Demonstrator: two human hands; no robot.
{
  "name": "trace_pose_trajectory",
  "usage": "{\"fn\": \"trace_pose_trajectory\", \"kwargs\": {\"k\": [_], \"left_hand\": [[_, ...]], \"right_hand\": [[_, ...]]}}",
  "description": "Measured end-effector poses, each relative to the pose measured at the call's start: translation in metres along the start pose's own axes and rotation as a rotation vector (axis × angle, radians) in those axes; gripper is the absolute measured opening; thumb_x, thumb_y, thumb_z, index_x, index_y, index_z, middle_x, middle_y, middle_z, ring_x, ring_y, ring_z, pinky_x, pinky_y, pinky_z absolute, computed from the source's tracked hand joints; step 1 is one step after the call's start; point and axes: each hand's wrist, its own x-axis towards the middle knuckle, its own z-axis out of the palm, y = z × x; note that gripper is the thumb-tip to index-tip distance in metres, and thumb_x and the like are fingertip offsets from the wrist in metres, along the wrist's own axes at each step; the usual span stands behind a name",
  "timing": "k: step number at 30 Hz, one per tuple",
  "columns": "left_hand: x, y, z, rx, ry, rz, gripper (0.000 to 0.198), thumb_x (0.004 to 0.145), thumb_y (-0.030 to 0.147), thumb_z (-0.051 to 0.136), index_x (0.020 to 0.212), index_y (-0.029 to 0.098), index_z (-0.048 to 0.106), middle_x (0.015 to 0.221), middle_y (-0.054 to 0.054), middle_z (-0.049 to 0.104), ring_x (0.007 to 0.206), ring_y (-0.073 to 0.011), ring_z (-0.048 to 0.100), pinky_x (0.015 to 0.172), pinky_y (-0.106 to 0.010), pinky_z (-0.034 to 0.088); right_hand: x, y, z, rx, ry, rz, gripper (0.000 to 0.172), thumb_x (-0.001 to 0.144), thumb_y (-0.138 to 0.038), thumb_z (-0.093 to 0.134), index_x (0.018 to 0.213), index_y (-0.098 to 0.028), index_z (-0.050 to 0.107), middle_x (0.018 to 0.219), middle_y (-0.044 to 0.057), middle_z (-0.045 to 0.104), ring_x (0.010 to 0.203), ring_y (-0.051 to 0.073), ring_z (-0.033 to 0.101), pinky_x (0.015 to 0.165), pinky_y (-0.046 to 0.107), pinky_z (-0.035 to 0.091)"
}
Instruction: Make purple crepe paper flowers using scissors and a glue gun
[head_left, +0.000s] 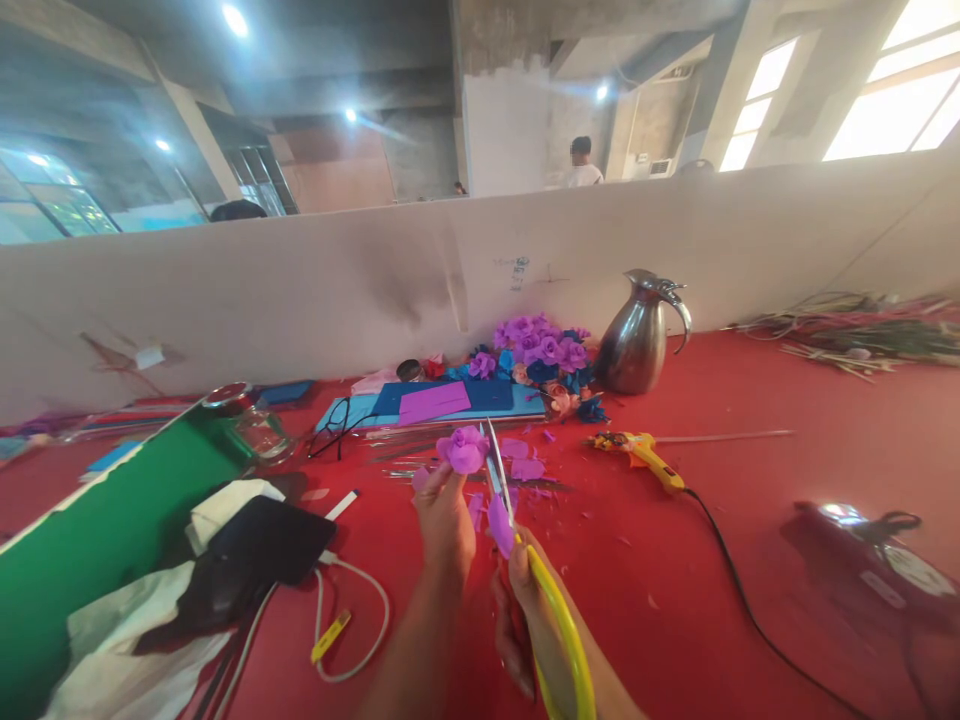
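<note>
My left hand [444,520] is closed around the base of a purple paper flower [463,449], holding it up over the red table. My right hand [525,590] grips yellow-handled scissors [559,630], whose blades [498,470] point up beside the flower. A purple scrap [500,523] hangs at the blades near my right fingers. Purple offcuts [525,462] lie on the table just behind.
A bunch of purple, blue and pink paper flowers [544,360] lies by a steel jug [637,335]. A yellow glue gun [645,455] with black cord lies to the right. Coloured sheets [450,400], glasses [337,425], a phone [259,550] with cable and a green board [112,520] sit left. Stems [862,335] far right.
</note>
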Motion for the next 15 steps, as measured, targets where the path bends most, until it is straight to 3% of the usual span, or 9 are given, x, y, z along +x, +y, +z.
{"fn": "trace_pose_trajectory", "kwargs": {"k": [5,15], "left_hand": [[0.0013,-0.0001,-0.0009,0.002,-0.005,0.002,0.020,0.060,0.030,0.083,0.076,0.021,0.077,0.077,-0.001,0.075,0.092,-0.0192,0.067,0.100,-0.036,0.041],[0.0013,-0.0012,-0.0010,0.000,0.005,-0.004,0.018,0.058,0.028,0.083,0.073,0.020,0.077,0.071,0.000,0.073,0.085,-0.0179,0.067,0.095,-0.035,0.042]], "right_hand": [[-0.0029,-0.0003,-0.0037,-0.011,-0.020,0.039,0.068,0.063,-0.085,0.057,0.089,-0.023,0.047,0.046,-0.011,0.036,0.030,0.005,0.031,0.030,0.015,0.027],[-0.0054,-0.0029,-0.0042,-0.006,-0.005,0.051,0.068,0.060,-0.085,0.059,0.086,-0.023,0.049,0.048,-0.009,0.040,0.031,0.005,0.032,0.030,0.015,0.025]]}}
